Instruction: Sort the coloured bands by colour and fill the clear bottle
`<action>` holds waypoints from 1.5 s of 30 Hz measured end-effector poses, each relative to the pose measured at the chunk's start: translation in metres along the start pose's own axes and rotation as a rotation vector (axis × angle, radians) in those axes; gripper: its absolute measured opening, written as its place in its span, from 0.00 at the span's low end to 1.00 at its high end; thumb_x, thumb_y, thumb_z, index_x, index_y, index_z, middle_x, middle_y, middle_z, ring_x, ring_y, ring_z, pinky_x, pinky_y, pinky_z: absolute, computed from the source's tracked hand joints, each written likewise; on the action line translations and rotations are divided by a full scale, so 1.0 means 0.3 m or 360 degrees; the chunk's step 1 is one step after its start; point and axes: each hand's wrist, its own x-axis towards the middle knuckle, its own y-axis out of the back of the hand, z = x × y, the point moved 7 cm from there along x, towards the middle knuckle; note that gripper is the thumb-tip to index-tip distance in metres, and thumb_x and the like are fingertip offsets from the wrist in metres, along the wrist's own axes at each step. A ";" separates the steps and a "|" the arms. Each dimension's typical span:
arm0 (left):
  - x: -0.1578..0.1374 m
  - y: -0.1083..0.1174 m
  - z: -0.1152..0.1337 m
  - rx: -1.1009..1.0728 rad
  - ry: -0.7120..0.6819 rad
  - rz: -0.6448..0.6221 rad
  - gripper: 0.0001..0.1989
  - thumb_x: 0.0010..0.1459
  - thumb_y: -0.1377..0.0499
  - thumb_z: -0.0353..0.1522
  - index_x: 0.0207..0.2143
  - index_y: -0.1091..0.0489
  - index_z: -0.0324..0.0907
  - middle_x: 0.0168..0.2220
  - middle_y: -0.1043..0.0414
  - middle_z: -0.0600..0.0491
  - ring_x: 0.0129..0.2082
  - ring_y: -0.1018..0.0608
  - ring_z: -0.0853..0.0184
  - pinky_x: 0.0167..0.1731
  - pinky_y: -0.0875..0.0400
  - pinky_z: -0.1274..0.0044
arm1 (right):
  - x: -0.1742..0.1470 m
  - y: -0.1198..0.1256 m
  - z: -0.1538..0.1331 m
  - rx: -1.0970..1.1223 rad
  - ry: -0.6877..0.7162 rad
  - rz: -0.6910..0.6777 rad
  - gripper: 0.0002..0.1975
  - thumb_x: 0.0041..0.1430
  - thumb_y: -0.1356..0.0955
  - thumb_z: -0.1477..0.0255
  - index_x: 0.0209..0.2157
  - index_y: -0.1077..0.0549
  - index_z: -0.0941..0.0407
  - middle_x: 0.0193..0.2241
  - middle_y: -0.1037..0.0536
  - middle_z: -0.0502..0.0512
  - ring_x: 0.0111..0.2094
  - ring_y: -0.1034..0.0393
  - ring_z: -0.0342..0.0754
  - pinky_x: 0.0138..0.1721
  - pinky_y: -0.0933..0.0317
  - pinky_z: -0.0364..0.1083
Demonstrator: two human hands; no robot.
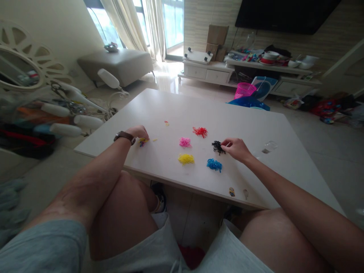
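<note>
- Black rubber bands (pixel 217 147) lie in a loose pile on the white bench (pixel 176 106), at the fingertips of the right hand (pixel 236 148).
- Right hand: thumb and fingers drawn together at the pile's edge; I cannot tell whether they grip a band.
- Left hand (pixel 138 131): fingers bent down over a mixed pile (pixel 142 142) of yellow and darker bands; its grip is hidden, so I cannot tell what it has hold of.
- 4 more piles sit nearby: a red pile (pixel 200 131), a pink pile (pixel 185 142), a yellow pile (pixel 186 159) and a blue pile (pixel 214 165).
- Black and blue lie close together, so a sideways brush of the right hand could mix the 2 colours.
- Thin bands probably tangle, so a pinch meant for 1 could drag out several and scatter them.
- A loose yellow band (pixel 155 140) lies near the left hand, where a careless finger could flick it away.
- A clear container (pixel 270 146) lies beyond the right arm (pixel 284 191); a wide swing could knock it.
</note>
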 end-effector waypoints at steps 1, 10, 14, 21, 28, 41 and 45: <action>0.005 -0.009 0.000 0.0107 0.0019 -0.0042 0.09 0.29 0.32 0.31 0.15 0.30 0.43 0.13 0.35 0.52 0.23 0.27 0.61 0.22 0.37 0.77 | 0.000 0.001 0.000 0.0002 0.0005 0.0005 0.07 0.51 0.30 0.68 0.30 0.20 0.54 0.29 0.17 0.51 0.29 0.25 0.47 0.34 0.35 0.45; -0.010 -0.044 0.084 -0.0024 -0.0117 -0.0130 0.07 0.32 0.33 0.33 0.18 0.27 0.42 0.19 0.28 0.50 0.25 0.26 0.63 0.25 0.34 0.76 | -0.001 -0.001 -0.002 0.0007 -0.0001 -0.0003 0.07 0.51 0.31 0.69 0.31 0.19 0.54 0.28 0.18 0.51 0.29 0.25 0.46 0.33 0.36 0.44; -0.083 -0.185 0.236 -0.0019 -0.0495 -0.0436 0.06 0.38 0.34 0.35 0.22 0.23 0.43 0.23 0.25 0.51 0.25 0.26 0.66 0.24 0.37 0.78 | -0.004 -0.002 -0.012 0.0005 -0.0004 -0.0016 0.07 0.51 0.31 0.70 0.30 0.19 0.54 0.28 0.18 0.51 0.29 0.25 0.46 0.34 0.36 0.44; -0.267 -0.433 0.474 0.0137 -0.1054 -0.0888 0.03 0.42 0.35 0.32 0.24 0.22 0.43 0.23 0.24 0.53 0.24 0.28 0.68 0.25 0.38 0.78 | -0.009 -0.007 -0.016 -0.0023 -0.0007 -0.0027 0.06 0.51 0.30 0.70 0.29 0.19 0.54 0.26 0.18 0.51 0.28 0.25 0.46 0.34 0.36 0.44; -0.335 -0.504 0.543 0.0175 -0.1198 -0.0990 0.02 0.44 0.35 0.30 0.23 0.21 0.43 0.23 0.24 0.54 0.25 0.27 0.69 0.26 0.37 0.78 | -0.012 -0.013 -0.010 -0.0037 0.0012 -0.0029 0.07 0.52 0.31 0.69 0.30 0.19 0.54 0.26 0.18 0.51 0.28 0.24 0.47 0.33 0.35 0.44; -0.026 -0.216 0.367 0.0028 -0.0486 0.0128 0.08 0.47 0.39 0.31 0.32 0.23 0.40 0.34 0.22 0.46 0.33 0.24 0.61 0.34 0.33 0.74 | -0.011 -0.002 -0.021 -0.0023 0.0010 -0.0018 0.07 0.52 0.31 0.69 0.30 0.19 0.54 0.27 0.18 0.51 0.29 0.24 0.47 0.34 0.35 0.44; 0.043 -0.193 0.274 0.0042 -0.0322 0.0235 0.11 0.43 0.38 0.28 0.33 0.27 0.41 0.42 0.23 0.43 0.44 0.25 0.58 0.43 0.33 0.73 | -0.012 0.008 -0.030 -0.0024 0.0012 -0.0004 0.07 0.51 0.31 0.69 0.29 0.19 0.54 0.26 0.18 0.51 0.28 0.25 0.47 0.33 0.35 0.44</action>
